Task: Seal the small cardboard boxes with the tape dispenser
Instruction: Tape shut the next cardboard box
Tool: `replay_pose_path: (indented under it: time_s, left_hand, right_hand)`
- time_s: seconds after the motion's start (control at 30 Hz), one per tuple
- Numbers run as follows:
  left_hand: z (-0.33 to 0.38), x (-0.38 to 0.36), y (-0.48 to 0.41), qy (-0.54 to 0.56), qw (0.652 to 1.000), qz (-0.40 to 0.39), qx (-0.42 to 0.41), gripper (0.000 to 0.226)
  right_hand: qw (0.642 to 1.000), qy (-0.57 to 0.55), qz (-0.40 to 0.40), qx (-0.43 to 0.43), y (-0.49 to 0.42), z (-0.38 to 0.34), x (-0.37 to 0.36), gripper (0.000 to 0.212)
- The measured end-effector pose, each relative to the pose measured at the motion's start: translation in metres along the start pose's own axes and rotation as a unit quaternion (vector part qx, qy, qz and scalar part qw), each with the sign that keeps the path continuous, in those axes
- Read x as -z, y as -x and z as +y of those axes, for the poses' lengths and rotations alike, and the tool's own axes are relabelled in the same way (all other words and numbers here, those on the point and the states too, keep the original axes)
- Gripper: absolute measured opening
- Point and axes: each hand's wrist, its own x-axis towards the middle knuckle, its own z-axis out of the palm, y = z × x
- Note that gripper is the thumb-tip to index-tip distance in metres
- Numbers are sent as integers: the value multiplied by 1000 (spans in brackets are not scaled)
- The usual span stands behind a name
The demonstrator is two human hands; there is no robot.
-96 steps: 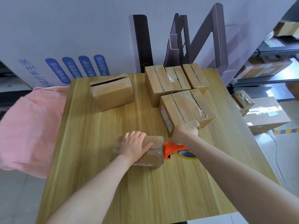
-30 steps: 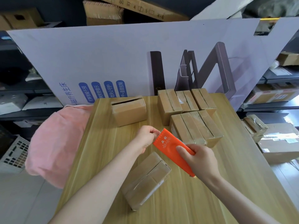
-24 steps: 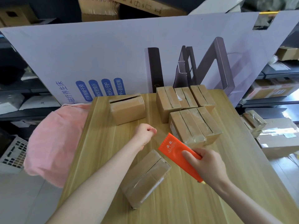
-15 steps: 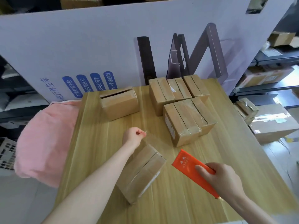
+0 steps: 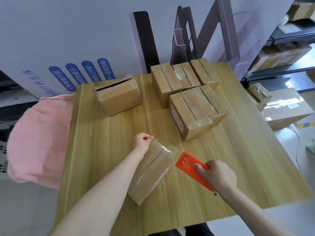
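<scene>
Right hand [image 5: 218,176]: dispenser [image 5: 187,165]; left hand [image 5: 141,142]: tape [image 5: 167,148] — box [image 5: 150,175] between.

Bare forearms [image 5: 105,184], dark clothing at waist [image 5: 199,231]

A light wooden table [image 5: 105,150] is shown. A half-open brown cardboard box [image 5: 119,96] is set near its far left corner, a group of taped brown boxes [image 5: 187,113] toward the far right corner, and one taped cardboard box [image 5: 150,174] nearer the front edge.

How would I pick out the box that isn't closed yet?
Start at the wooden table. At its far left corner, by the blue labels, one box stands alone. Unlike the taped boxes on the right, its top flaps gape, showing a dark slit.
</scene>
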Motion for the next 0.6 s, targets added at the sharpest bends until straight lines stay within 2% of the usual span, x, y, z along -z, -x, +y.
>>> replay_pose_path:
  time_s: [0.1,0.2,0.27,0.3,0.37,0.43,0.6]
  left_hand:
    - [-5,-3,-1,-3,1000,-7,-2,23]
    - [-13,0,-5,-18,999,14,44,50]
    - [-20,4,-4,7,998,70,1,45]
    - [-25,6,-1,20,997,66,-37,40]
    - [-33,8,10,5,996,-20,-92,37]
    - [-42,7,18,-34,991,-82,-95,35]
    - [-45,-1,30,-4,999,-12,-37,37]
  right_hand:
    - [1000,13,5,4,-7,-13,-6,52]
    - [1000,11,2,5,-12,-17,-4,51]
    - [1000,16,0,8,-13,-16,-2,50]
    - [1000,18,-1,10,-14,-17,-2,50]
    - [1000,23,0,15,-17,-22,0,49]
    - [999,36,4,25,-22,-29,2,49]
    - [991,108,39,69,-36,-53,16,43]
